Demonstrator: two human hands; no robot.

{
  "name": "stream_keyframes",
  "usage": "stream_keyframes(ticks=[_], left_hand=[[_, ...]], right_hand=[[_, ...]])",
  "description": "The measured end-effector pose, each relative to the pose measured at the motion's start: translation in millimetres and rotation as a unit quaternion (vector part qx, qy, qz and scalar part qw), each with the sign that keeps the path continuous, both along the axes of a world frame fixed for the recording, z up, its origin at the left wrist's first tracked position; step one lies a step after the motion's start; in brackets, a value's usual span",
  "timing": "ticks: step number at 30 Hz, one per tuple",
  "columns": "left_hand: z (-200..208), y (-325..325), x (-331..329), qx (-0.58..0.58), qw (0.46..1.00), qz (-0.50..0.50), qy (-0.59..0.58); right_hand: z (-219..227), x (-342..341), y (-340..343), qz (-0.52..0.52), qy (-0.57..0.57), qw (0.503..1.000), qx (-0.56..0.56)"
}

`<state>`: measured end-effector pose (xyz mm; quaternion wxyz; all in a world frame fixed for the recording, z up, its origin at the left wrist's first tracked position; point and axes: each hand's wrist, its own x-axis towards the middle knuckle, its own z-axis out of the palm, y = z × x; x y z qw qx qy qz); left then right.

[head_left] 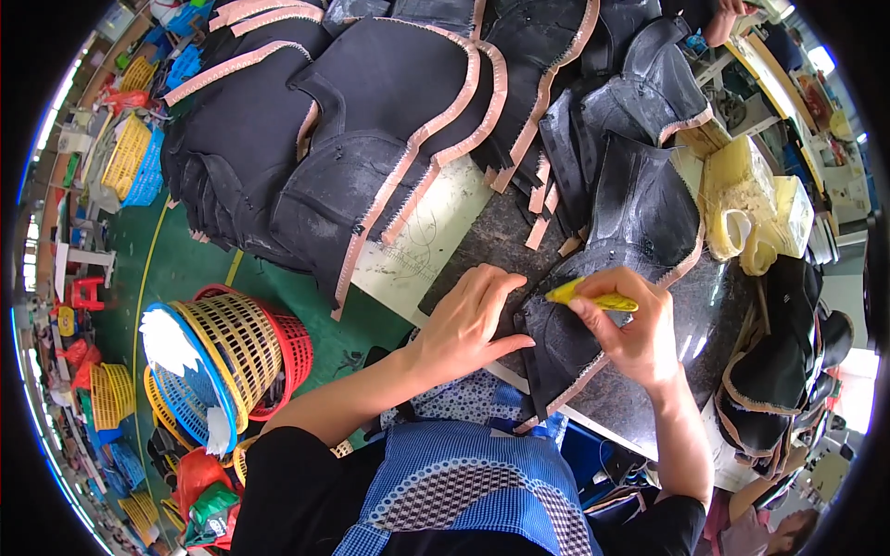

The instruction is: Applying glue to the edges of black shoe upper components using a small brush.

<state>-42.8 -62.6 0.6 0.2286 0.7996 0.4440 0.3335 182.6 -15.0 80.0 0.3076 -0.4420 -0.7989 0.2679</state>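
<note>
On the worktop in front of me lies a black shaped shoe upper (635, 208), with a pinkish-tan edge strip running down its right side. My right hand (635, 324) is closed round a slim yellow tool (607, 300), whose left end meets the black surface. What kind of tool it is, I cannot make out. My left hand (464, 324) rests at the piece's left edge, thumb stretched toward it and fingers apart, with nothing visible in them. Right beside it is a bare dark stretch of the worktop (464, 264).
Stacked black uppers (380, 83) with tan strips cover the far left of the table. Yellowish blocks and tape rolls (742, 195) sit at the right. More uppers (774, 371) hang at the right. Plastic baskets (232, 352) stand on the green floor. A person's hand (723, 20) shows at the top right.
</note>
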Motion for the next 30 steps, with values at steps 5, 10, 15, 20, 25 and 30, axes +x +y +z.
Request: stream_keyframes(ticks=[5, 10, 15, 20, 25, 30], left_hand=[[0, -6, 0, -0.011, 1.000, 0.017, 0.008], [1, -5, 5, -0.013, 0.999, 0.033, -0.003], [11, -8, 4, -0.042, 0.995, 0.047, 0.080], [21, -1, 11, -0.032, 0.992, 0.043, 0.112], [20, 3, 15, -0.086, 0.994, 0.047, 0.051], [32, 7, 20, -0.164, 0.983, 0.025, 0.075]], right_hand=[[25, 4, 21, -0.004, -0.040, 0.973, -0.227], [6, -8, 25, 0.051, 0.025, 0.986, -0.156], [36, 14, 35, 0.085, -0.219, 0.941, -0.245], [10, 35, 44, 0.027, -0.056, 0.973, -0.221], [16, 80, 30, -0.016, -0.045, 0.953, -0.298], [9, 62, 1, 0.050, 0.043, 0.984, -0.168]])
